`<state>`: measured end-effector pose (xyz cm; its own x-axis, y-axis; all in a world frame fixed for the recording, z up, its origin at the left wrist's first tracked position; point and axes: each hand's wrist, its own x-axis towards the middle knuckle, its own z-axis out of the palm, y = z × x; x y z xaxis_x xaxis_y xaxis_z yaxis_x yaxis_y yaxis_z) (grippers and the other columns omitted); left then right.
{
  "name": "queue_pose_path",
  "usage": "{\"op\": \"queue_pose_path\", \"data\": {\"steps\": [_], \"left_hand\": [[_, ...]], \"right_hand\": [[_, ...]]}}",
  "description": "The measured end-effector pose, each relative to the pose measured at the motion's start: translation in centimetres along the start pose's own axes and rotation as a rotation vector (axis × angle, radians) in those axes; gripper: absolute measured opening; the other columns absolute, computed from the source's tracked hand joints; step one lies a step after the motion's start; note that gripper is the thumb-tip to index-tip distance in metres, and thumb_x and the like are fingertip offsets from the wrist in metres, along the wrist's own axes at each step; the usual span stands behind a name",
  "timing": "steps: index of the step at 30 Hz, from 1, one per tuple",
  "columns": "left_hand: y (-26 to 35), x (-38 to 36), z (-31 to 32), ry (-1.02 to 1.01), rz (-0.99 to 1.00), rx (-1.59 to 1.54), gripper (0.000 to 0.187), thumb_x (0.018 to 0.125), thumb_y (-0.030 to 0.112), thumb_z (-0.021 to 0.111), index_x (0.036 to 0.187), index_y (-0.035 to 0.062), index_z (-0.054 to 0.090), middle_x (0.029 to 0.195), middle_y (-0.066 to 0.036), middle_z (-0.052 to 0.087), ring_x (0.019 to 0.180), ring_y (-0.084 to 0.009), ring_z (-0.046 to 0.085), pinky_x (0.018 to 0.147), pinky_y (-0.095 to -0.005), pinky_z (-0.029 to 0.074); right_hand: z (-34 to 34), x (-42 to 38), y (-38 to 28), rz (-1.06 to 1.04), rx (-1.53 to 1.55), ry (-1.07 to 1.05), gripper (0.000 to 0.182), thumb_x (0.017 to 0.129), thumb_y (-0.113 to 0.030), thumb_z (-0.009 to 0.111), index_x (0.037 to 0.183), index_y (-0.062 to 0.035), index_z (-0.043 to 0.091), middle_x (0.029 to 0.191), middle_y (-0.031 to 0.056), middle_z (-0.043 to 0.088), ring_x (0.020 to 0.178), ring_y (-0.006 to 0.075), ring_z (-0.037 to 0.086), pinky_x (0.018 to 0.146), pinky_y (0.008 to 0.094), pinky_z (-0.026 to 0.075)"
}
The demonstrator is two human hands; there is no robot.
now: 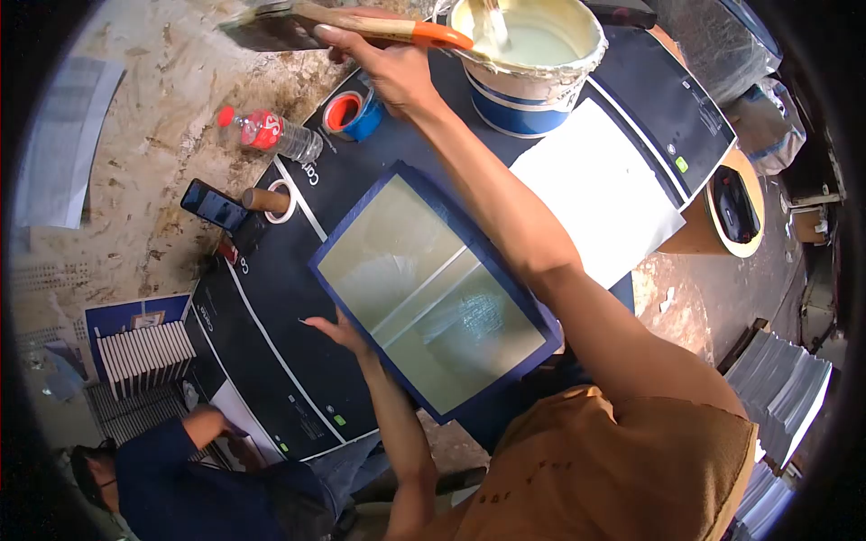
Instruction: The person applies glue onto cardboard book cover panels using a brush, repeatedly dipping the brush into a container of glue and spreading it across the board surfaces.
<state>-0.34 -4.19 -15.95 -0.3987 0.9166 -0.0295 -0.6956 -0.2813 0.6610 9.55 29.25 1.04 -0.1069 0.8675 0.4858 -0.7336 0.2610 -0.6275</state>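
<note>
My right hand (388, 72) is wrapped round a wide flat paintbrush (365, 25) with a wooden, orange-tipped handle. Its dark bristles point left, above the bare part of the table. Beside the hand stands a white and blue bucket (523, 104) of pale, creamy liquid, with another brush (492, 32) in it. A blue-edged book cover (406, 243) lies tilted in front of me, beige boards up, with a pale strip across it and a wet sheen. At its left edge is my left hand (338, 334), thumb spread outward; some fingers are hidden.
Left of the cover are a plastic bottle (280, 135), a blue tub (363, 119), a tape roll (281, 201) and a phone (214, 206). White paper (595, 189) lies on the right. A co-worker (207, 482) sits at lower left near a box of white-edged stacks (144, 356).
</note>
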Motion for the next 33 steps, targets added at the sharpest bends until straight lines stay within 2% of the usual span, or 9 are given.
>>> {"op": "queue_pose_path", "data": {"steps": [4, 7, 9, 13, 15, 18, 25, 26, 33], "left_hand": [[0.9, -0.2, -0.5, 0.084, -0.035, 0.22, 0.112, 0.087, 0.085, 0.01, 0.146, -0.0052, 0.038, 0.144, -0.014, 0.05, 0.132, -0.0255, 0.046, 0.113, -0.0378, 0.031], [1.8, -0.2, 2.3, 0.415, -0.108, 0.405, 0.114, 0.085, 0.087, 0.017, 0.143, -0.0078, 0.041, 0.142, -0.016, 0.052, 0.13, -0.0268, 0.048, 0.111, -0.039, 0.035], [2.8, 0.1, 3.2, 0.444, -0.131, 0.302, 0.109, 0.088, 0.084, 0.018, 0.14, -0.0078, 0.045, 0.139, -0.015, 0.055, 0.128, -0.0275, 0.05, 0.111, -0.0389, 0.035], [4.0, 0.7, 5.9, 0.53, -0.176, 0.134, 0.104, 0.091, 0.08, 0.021, 0.138, -0.008, 0.048, 0.135, -0.015, 0.058, 0.126, -0.0291, 0.052, 0.11, -0.0387, 0.036], [4.4, 1.0, 5.9, 0.516, -0.184, 0.095, 0.104, 0.091, 0.08, 0.022, 0.138, -0.0084, 0.049, 0.137, -0.016, 0.057, 0.127, -0.0294, 0.051, 0.111, -0.0389, 0.035], [4.4, 0.9, 6.7, 0.508, -0.185, 0.078, 0.104, 0.09, 0.081, 0.025, 0.137, -0.0086, 0.049, 0.138, -0.016, 0.056, 0.127, -0.0296, 0.051, 0.111, -0.0392, 0.035], [4.5, 1.3, 7.9, 0.512, -0.184, 0.123, 0.104, 0.089, 0.082, 0.027, 0.138, -0.0084, 0.048, 0.139, -0.017, 0.055, 0.128, -0.0284, 0.051, 0.11, -0.0389, 0.035], [4.4, 1.3, 7.7, 0.508, -0.184, 0.135, 0.105, 0.089, 0.082, 0.027, 0.138, -0.0084, 0.048, 0.139, -0.017, 0.055, 0.128, -0.0281, 0.051, 0.11, -0.0387, 0.035], [4.0, 2.1, 9.3, 0.584, -0.163, 0.265, 0.105, 0.091, 0.08, 0.02, 0.139, -0.0087, 0.047, 0.137, -0.016, 0.056, 0.126, -0.0267, 0.051, 0.113, -0.0375, 0.031]], "right_hand": [[0.7, 2.6, -0.4, -0.123, 0.095, -0.135, 0.025, 0.081, -0.015, 0.082, 0.098, 0.0014, 0.072, 0.082, 0.0052, 0.071, 0.07, 0.0104, 0.065, 0.063, 0.0242, 0.054], [1.3, 4.3, -0.6, -0.162, 0.072, -0.173, 0.02, 0.085, -0.013, 0.077, 0.097, 0.0018, 0.072, 0.08, 0.0039, 0.068, 0.071, 0.0118, 0.064, 0.065, 0.0246, 0.052], [1.2, 5.5, -1.4, -0.152, 0.021, -0.278, 0.018, 0.093, -0.015, 0.069, 0.099, 0.0021, 0.07, 0.082, 0.0025, 0.065, 0.076, 0.012, 0.061, 0.069, 0.0239, 0.049], [0.8, 7.5, 0.0, -0.314, 0.067, -0.297, 0.022, 0.09, -0.017, 0.071, 0.1, 0.0016, 0.07, 0.083, 0.0041, 0.066, 0.075, 0.0121, 0.058, 0.067, 0.0244, 0.046], [0.7, 7.7, -0.1, -0.297, 0.145, -0.279, 0.026, 0.089, -0.02, 0.073, 0.104, 0.0016, 0.069, 0.084, 0.0049, 0.066, 0.074, 0.0111, 0.057, 0.066, 0.0241, 0.044], [-0.7, 7.5, -1.1, -0.011, 0.155, -0.236, 0.045, 0.089, -0.026, 0.075, 0.123, -0.0003, 0.061, 0.083, 0.004, 0.066, 0.072, 0.0081, 0.057, 0.059, 0.0193, 0.04], [1.2, 8.4, 1.5, -0.173, 0.482, -0.252, 0.046, 0.088, -0.024, 0.077, 0.122, 0.002, 0.06, 0.09, 0.0044, 0.065, 0.075, 0.0108, 0.059, 0.065, 0.0216, 0.044], [0.5, 7.6, 0.6, -0.058, 0.36, -0.212, 0.043, 0.089, -0.021, 0.076, 0.121, 0.0024, 0.06, 0.095, 0.0059, 0.065, 0.078, 0.0125, 0.06, 0.068, 0.0241, 0.047], [0.9, 8.5, 2.4, -0.181, 0.503, -0.323, 0.038, 0.092, -0.019, 0.071, 0.12, 0.0029, 0.058, 0.097, 0.0071, 0.065, 0.079, 0.013, 0.06, 0.07, 0.0255, 0.049]]}}
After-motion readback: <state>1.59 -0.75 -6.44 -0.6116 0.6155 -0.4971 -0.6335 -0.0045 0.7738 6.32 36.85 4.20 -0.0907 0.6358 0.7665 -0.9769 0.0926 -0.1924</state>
